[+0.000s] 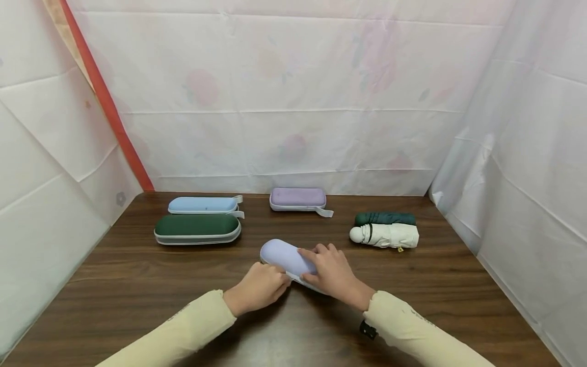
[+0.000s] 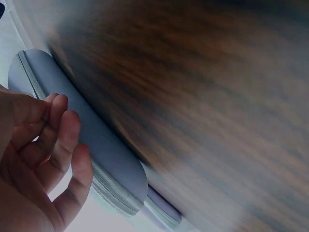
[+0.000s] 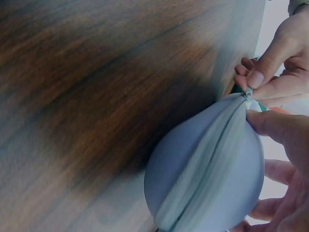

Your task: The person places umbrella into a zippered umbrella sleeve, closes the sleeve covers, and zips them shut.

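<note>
A lavender zippered glasses case (image 1: 286, 256) lies slantwise on the table in front of me. My left hand (image 1: 263, 288) pinches its small zipper pull (image 3: 249, 92) between thumb and forefinger, at the case's near side. In the left wrist view, the other fingers (image 2: 71, 140) of that hand are loosely bent beside the pale zipper band (image 2: 113, 188). My right hand (image 1: 334, 272) grips the case's right part, its fingers spread over the lid and its thumb on the near side close to the zipper. The right end of the case is partly hidden under that hand.
At the back left are a light blue case (image 1: 202, 205) and, before it, a dark green case (image 1: 197, 227). A purple case (image 1: 298, 198) stands at the back middle. To the right lie a dark green folded umbrella (image 1: 385, 218) and a white one (image 1: 392, 235). Cloth walls surround the table.
</note>
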A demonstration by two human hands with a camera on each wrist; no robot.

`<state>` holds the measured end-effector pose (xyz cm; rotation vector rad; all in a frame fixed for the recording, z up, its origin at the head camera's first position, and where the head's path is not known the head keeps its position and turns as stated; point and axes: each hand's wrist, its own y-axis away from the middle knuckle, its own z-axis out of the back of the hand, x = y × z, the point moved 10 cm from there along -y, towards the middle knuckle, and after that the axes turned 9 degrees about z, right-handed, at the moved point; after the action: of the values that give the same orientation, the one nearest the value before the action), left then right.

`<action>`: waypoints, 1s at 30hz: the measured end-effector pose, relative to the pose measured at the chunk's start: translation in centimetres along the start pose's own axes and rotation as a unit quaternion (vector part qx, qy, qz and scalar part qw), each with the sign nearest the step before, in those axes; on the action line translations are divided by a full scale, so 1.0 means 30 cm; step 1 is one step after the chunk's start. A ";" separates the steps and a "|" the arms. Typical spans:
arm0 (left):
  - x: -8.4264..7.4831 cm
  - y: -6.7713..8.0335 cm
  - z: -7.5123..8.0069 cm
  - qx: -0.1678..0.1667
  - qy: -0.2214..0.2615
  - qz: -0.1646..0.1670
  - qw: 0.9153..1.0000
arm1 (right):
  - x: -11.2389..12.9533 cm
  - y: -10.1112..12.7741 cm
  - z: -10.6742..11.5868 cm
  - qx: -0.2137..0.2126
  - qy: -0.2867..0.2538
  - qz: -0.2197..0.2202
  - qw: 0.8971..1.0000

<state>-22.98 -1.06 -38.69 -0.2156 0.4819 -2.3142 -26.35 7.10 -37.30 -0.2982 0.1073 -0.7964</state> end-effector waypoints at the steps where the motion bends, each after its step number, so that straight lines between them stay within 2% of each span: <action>1: -0.001 -0.002 -0.002 0.005 0.003 0.002 1.000 | -0.001 -0.001 0.001 0.005 -0.002 0.006 1.000; 5: 0.008 0.001 -0.013 0.024 0.010 0.013 1.000 | -0.002 -0.013 0.003 0.054 -0.055 0.068 0.995; 8: 0.016 0.005 -0.020 0.038 0.019 0.016 0.999 | 0.010 -0.029 0.008 0.096 -0.042 0.154 0.982; 10: 0.023 0.007 -0.023 0.045 0.020 0.019 0.999 | 0.029 -0.039 0.007 0.115 0.013 0.222 0.968; 12: 0.027 0.009 -0.022 0.048 0.020 0.021 0.998 | 0.058 -0.045 0.001 0.125 0.089 0.289 0.945; 14: 0.029 0.010 -0.020 0.050 0.018 0.020 0.998 | 0.083 -0.044 -0.014 0.139 0.142 0.339 0.920; 17: 0.027 0.012 -0.018 0.054 0.021 0.016 0.998 | 0.112 -0.040 -0.034 0.163 0.171 0.380 0.894; 20: 0.032 0.012 -0.019 0.058 0.021 0.015 0.998 | 0.123 -0.042 -0.043 0.183 0.193 0.388 0.882; 22: 0.042 0.012 -0.018 0.057 0.020 0.019 0.998 | 0.129 -0.049 -0.041 0.190 0.212 0.389 0.876; 24: 0.055 0.011 -0.014 0.053 0.019 0.024 0.998 | 0.129 -0.058 -0.038 0.202 0.216 0.380 0.876; 30: 0.085 0.014 0.000 0.039 0.008 0.027 0.999 | 0.124 -0.085 -0.031 0.229 0.159 0.342 0.897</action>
<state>-24.49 -3.14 -38.84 -0.1443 0.4005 -2.2778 -25.71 2.54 -37.33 0.3189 0.3082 -0.1425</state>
